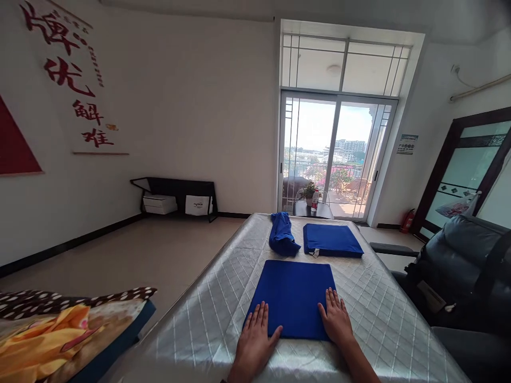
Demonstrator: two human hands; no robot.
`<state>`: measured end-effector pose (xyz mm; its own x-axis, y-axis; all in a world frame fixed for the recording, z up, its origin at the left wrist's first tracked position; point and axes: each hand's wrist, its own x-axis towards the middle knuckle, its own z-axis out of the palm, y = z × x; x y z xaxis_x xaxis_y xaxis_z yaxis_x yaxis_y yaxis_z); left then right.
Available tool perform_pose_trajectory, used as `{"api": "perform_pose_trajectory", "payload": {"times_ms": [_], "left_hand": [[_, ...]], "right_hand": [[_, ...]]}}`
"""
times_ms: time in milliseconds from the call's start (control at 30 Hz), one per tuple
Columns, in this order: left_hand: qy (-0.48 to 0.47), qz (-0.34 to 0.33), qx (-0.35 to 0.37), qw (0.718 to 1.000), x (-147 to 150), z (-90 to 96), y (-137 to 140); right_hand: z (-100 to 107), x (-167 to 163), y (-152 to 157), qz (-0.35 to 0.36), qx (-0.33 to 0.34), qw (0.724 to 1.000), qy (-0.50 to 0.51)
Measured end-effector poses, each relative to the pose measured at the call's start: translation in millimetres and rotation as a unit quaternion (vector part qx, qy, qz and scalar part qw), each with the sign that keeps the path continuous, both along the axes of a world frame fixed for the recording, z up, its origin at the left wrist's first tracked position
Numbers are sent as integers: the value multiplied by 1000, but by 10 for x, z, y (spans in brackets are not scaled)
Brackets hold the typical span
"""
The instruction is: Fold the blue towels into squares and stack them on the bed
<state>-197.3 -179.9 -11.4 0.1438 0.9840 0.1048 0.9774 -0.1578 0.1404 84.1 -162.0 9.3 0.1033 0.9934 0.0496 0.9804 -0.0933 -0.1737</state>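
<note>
A flat blue fabric square (293,292), perhaps a folded cloth or panel, lies on the quilted silver-white table cover (215,298) in front of me. My left hand (257,335) rests on its near left corner, palm down with fingers stretched out. On the near right edge lies my right hand (335,316), also flat, its thumb apart from the fingers. Beyond the square sits a neat stack of similar blue squares (333,239) with a small white tag at its front. Left of that stack is a crumpled blue cloth (282,234).
A dark leather armchair (467,255) with a black bag stands close on the right. To the left is a surface with a yellow cloth (51,346). A small table with a plant and bottle (314,201) stands by the glass doors. A black shelf (175,194) lines the wall.
</note>
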Motion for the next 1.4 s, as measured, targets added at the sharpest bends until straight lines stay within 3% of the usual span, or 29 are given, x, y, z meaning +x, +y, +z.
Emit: {"api": "perform_pose_trajectory", "payload": {"times_ms": [133, 267, 333, 433, 533, 767, 867, 1133, 1400], "left_hand": [[-5, -22, 20, 1000, 326, 126, 72], [-47, -163, 32, 985, 930, 289, 183], [-65, -214, 32, 974, 1183, 300, 260], [-74, -217, 26, 973, 1318, 236, 388], [-65, -178, 21, 982, 1116, 174, 506], [3, -23, 25, 999, 98, 73, 630], [13, -19, 43, 999, -133, 1, 598], [-12, -18, 49, 999, -146, 3, 533], [-22, -15, 56, 998, -150, 9, 522]], "right_hand": [[-41, 24, 5, 7, 3, 1000, 4], [-10, 23, -8, 13, -1, 1000, -5], [-3, 24, -14, 19, -5, 1000, -11], [-8, 28, -16, 18, -3, 1000, -17], [-19, 28, -10, 10, 2, 1000, -21], [-32, 19, 2, 4, 1, 1000, -10], [-24, 16, 7, 4, -3, 1000, -12], [59, 76, 44, 15, -33, 999, -15], [213, 98, 391, 26, -18, 999, -38]]}}
